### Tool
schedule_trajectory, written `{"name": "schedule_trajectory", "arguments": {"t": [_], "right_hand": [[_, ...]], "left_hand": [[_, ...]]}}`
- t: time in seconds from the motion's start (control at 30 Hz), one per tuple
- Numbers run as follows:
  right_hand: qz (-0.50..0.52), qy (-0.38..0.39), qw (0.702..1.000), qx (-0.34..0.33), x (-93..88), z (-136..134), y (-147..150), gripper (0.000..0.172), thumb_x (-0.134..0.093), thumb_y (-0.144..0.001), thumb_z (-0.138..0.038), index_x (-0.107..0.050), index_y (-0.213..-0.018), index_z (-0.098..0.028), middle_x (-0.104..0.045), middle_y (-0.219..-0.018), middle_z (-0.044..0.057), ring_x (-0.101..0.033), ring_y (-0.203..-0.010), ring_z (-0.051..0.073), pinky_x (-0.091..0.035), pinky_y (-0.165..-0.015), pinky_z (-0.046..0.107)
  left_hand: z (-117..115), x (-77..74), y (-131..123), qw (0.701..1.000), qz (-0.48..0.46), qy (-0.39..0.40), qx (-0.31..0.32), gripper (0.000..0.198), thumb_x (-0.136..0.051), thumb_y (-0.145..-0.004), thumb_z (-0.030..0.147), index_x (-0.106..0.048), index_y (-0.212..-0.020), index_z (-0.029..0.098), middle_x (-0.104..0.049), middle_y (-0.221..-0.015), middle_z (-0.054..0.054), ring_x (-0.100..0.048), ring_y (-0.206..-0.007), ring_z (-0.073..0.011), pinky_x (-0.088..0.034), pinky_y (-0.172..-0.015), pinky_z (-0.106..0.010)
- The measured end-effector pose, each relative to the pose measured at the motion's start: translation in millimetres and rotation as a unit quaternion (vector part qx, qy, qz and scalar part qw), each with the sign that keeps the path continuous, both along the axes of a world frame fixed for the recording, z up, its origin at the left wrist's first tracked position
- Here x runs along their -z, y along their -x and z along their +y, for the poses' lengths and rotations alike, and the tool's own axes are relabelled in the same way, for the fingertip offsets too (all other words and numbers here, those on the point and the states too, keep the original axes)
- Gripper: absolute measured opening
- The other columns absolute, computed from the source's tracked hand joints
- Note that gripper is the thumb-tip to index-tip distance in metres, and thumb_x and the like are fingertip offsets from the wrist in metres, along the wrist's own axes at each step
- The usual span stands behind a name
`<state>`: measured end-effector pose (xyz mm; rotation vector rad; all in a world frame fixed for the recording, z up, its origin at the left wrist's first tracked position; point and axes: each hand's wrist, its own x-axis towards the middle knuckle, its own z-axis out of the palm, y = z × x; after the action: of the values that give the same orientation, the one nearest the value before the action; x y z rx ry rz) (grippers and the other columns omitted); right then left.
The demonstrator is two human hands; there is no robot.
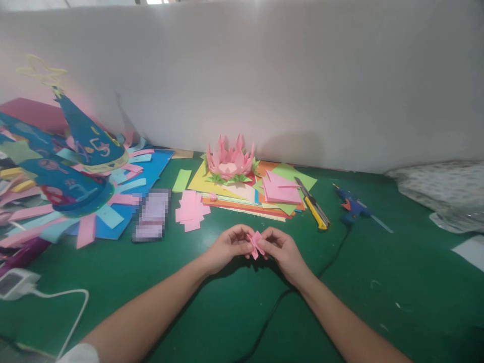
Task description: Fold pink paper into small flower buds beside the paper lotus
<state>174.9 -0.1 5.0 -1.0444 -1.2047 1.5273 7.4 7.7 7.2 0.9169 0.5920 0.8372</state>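
Between my two hands is a small folded pink paper piece (256, 243), with points sticking out at its top and bottom. My left hand (233, 245) pinches its left side, thumb in front and fingers curled behind. On the other side, my right hand (280, 248) grips it the same way. Beyond the hands, a pink paper lotus (230, 164) with green leaves stands on a stack of coloured paper (242, 209). Pink paper slips (190, 207) lie left of the stack, and folded pink sheets (282, 190) rest on its right part.
A yellow utility knife (316, 212) and a blue glue gun (352, 206) lie to the right; the gun's cord (278, 304) runs under my right arm. At left are a blurred-out phone-like rectangle (153, 214), blue cone hats (93, 133) and a white charger (17, 283). Behind rises a pale wall (242, 75).
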Motion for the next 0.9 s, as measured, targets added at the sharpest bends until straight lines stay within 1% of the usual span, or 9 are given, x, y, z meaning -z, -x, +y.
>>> {"name": "schedule_trajectory", "arguments": {"t": [0.07,0.23,0.47,0.6,0.73,0.9], "right_hand": [[0.008,0.018,1.000,-0.008,1.4,1.8,-0.5,0.023,-0.071,-0.068,-0.034,-0.057,-0.065,-0.016,-0.056,-0.056,-0.003,-0.045,-0.048,0.007,-0.037,-0.046,0.021],[0.009,0.040,0.999,-0.009,2.0,3.7,-1.8,0.022,-0.072,-0.068,-0.034,-0.060,-0.069,-0.016,-0.057,-0.057,-0.003,-0.044,-0.046,0.006,-0.037,-0.044,0.020],[0.007,0.035,0.999,-0.012,3.5,3.3,-1.8,0.024,-0.070,-0.069,-0.036,-0.057,-0.069,-0.016,-0.055,-0.054,-0.004,-0.043,-0.041,0.006,-0.035,-0.040,0.019],[0.004,0.035,0.999,-0.026,2.5,2.9,-1.6,0.025,-0.072,-0.067,-0.036,-0.055,-0.067,-0.017,-0.057,-0.055,-0.004,-0.045,-0.042,0.006,-0.035,-0.040,0.019],[-0.011,0.020,0.999,-0.024,-1.2,1.9,-1.0,0.027,-0.073,-0.066,-0.036,-0.054,-0.067,-0.017,-0.057,-0.058,-0.003,-0.046,-0.045,0.006,-0.038,-0.043,0.020],[-0.048,-0.023,0.999,-0.010,-4.2,1.1,1.3,0.025,-0.071,-0.069,-0.036,-0.055,-0.068,-0.017,-0.054,-0.058,-0.004,-0.046,-0.048,0.007,-0.038,-0.045,0.020]], "left_hand": [[-0.3,0.6,-0.5,1.000,0.003,0.000,-0.016,0.023,-0.070,-0.070,0.024,-0.056,-0.086,0.014,-0.061,-0.072,-0.001,-0.057,-0.062,-0.0092,-0.042,-0.060,-0.021],[-1.3,0.9,-3.4,0.999,-0.013,-0.003,-0.045,0.022,-0.070,-0.070,0.023,-0.056,-0.082,0.013,-0.060,-0.076,0.000,-0.058,-0.067,-0.0092,-0.044,-0.068,-0.024],[0.0,-0.1,-5.6,0.998,0.000,0.026,-0.058,0.026,-0.075,-0.063,0.021,-0.054,-0.076,0.012,-0.062,-0.070,0.000,-0.060,-0.063,-0.0088,-0.046,-0.063,-0.022],[0.1,-0.6,-4.7,0.998,0.015,0.036,-0.057,0.027,-0.076,-0.061,0.021,-0.053,-0.073,0.012,-0.065,-0.067,-0.001,-0.062,-0.060,-0.0105,-0.048,-0.060,-0.023],[-1.2,-1.1,-5.1,0.996,0.027,0.032,-0.075,0.029,-0.078,-0.057,0.022,-0.054,-0.069,0.012,-0.067,-0.065,-0.002,-0.064,-0.059,-0.0126,-0.049,-0.059,-0.024],[-1.5,-1.7,-6.3,0.988,0.080,0.029,-0.127,0.025,-0.079,-0.053,0.020,-0.059,-0.065,0.010,-0.068,-0.061,-0.003,-0.063,-0.056,-0.0123,-0.050,-0.060,-0.025]]}}
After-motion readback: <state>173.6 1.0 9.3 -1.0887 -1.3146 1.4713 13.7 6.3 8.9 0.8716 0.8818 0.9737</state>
